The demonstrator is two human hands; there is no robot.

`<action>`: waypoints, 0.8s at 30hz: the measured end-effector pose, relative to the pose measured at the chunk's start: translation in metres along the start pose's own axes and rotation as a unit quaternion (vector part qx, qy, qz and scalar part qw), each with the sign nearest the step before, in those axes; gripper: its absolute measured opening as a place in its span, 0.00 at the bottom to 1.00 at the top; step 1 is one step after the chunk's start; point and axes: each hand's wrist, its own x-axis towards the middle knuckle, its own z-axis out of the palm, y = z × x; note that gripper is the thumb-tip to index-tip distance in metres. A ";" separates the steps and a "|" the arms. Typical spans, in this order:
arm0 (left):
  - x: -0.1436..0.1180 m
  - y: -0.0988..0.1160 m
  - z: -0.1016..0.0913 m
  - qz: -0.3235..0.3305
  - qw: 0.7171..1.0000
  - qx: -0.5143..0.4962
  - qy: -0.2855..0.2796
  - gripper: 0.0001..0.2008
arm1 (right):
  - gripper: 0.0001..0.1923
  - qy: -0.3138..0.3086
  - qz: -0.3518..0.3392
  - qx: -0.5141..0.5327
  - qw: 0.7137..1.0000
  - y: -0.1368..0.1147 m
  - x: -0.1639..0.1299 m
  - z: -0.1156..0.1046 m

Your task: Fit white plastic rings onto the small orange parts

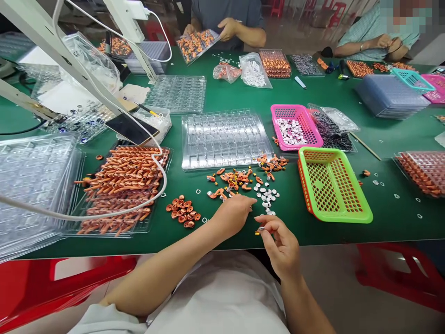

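Item, edges: I see the near edge of the green table [333,237] running just below both hands. Green surface shows between the right hand [282,246] and the lime basket, and right of that basket, dotted with white rings. On the left, a white cable [100,216] loops over a tray of orange parts [121,174].

Item, containers: pink basket [315,131], holding small white pieces; lime basket [339,215], set inside a red-orange one, near the right hand; clear moulded tray [225,139], flat beyond the loose parts; stack of clear trays [31,181], far left.

Item, loose goods: orange cups [182,211], heaped left of the left hand [236,213]; orange pieces with yellow tips [236,178], strewn beyond it; white discs [267,204], scattered just beside its fingertips.

Item, grip: my right thumb and fingers pinch a small yellow-ended part [260,230], held over the near strip of table, closer to me than the discs. My left fingers are bent, reaching toward the discs; whether they hold anything, I cannot tell.
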 end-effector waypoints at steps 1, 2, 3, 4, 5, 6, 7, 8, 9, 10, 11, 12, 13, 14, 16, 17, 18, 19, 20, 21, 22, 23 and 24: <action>-0.001 0.000 0.000 0.002 1.000 -0.003 0.003 0.13 | 0.06 0.009 0.008 -0.002 1.000 0.001 0.000 -0.002; -0.001 0.000 -0.001 0.003 1.000 -0.007 0.007 0.13 | 0.06 0.019 0.017 -0.004 1.000 0.002 0.000 -0.003; -0.002 0.001 -0.001 0.006 1.000 -0.010 0.012 0.13 | 0.06 0.028 0.026 -0.005 0.999 0.004 -0.001 -0.004; -0.002 0.001 -0.001 0.009 1.000 -0.010 0.016 0.13 | 0.07 0.037 0.033 -0.007 0.999 0.005 -0.001 -0.005; -0.002 0.001 -0.001 0.013 1.000 -0.007 0.018 0.13 | 0.07 0.044 0.039 -0.010 0.998 0.005 -0.001 -0.006; -0.002 0.001 -0.001 0.016 1.000 0.000 0.017 0.13 | 0.07 0.048 0.045 -0.014 0.998 0.005 -0.001 -0.006; -0.002 0.001 0.000 0.017 1.000 0.008 0.013 0.14 | 0.07 0.048 0.051 -0.018 0.997 0.006 0.000 -0.006; -0.001 0.001 0.001 0.014 1.000 0.015 0.009 0.14 | 0.07 0.046 0.055 -0.024 0.997 0.005 0.000 -0.006; -0.001 0.001 0.002 0.009 1.000 0.017 0.004 0.15 | 0.07 0.043 0.059 -0.029 0.997 0.005 0.000 -0.006; -0.001 0.000 0.003 0.001 1.000 0.015 0.001 0.15 | 0.07 0.039 0.064 -0.035 0.997 0.005 0.000 -0.005; -0.001 0.000 0.003 -0.007 1.000 0.009 -0.001 0.14 | 0.07 0.036 0.068 -0.039 0.996 0.005 0.000 -0.005; -0.001 -0.001 0.003 -0.014 1.000 0.001 -0.002 0.14 | 0.07 0.034 0.071 -0.042 0.996 0.004 0.001 -0.005; -0.001 -0.001 0.003 -0.019 1.000 -0.007 -0.002 0.14 | 0.07 0.032 0.074 -0.044 0.996 0.004 0.001 -0.005; -0.001 -0.001 0.002 -0.024 1.000 -0.015 -0.002 0.14 | 0.07 0.031 0.077 -0.045 0.996 0.004 0.002 -0.005; -0.001 -0.002 0.001 -0.031 0.999 -0.026 -0.003 0.14 | 0.07 0.031 0.083 -0.047 0.995 0.003 0.003 -0.006; -0.002 -0.001 0.000 -0.034 0.999 -0.032 -0.005 0.14 | 0.07 0.030 0.085 -0.048 0.995 0.002 0.004 -0.006; -0.002 -0.001 0.000 -0.036 0.999 -0.040 -0.009 0.14 | 0.07 0.029 0.088 -0.051 0.994 0.001 0.005 -0.005; -0.003 0.000 -0.001 -0.040 0.998 -0.049 -0.012 0.15 | 0.07 0.024 0.091 -0.053 0.994 0.000 0.005 -0.005; -0.003 0.000 -0.001 -0.043 0.997 -0.058 -0.014 0.15 | 0.07 0.014 0.095 -0.055 0.994 -0.001 0.006 -0.004; -0.004 0.001 0.000 -0.047 0.997 -0.066 -0.014 0.15 | 0.07 -0.002 0.097 -0.056 0.994 -0.002 0.006 -0.003; -0.004 0.002 0.000 -0.050 0.996 -0.072 -0.014 0.15 | 0.07 -0.019 0.099 -0.054 0.993 -0.003 0.007 -0.002; -0.005 0.002 0.001 -0.052 0.996 -0.075 -0.012 0.16 | 0.08 -0.036 0.100 -0.052 0.993 -0.004 0.007 0.000; -0.005 0.002 0.002 -0.052 0.996 -0.077 -0.008 0.16 | 0.08 -0.049 0.102 -0.049 0.992 -0.004 0.007 0.001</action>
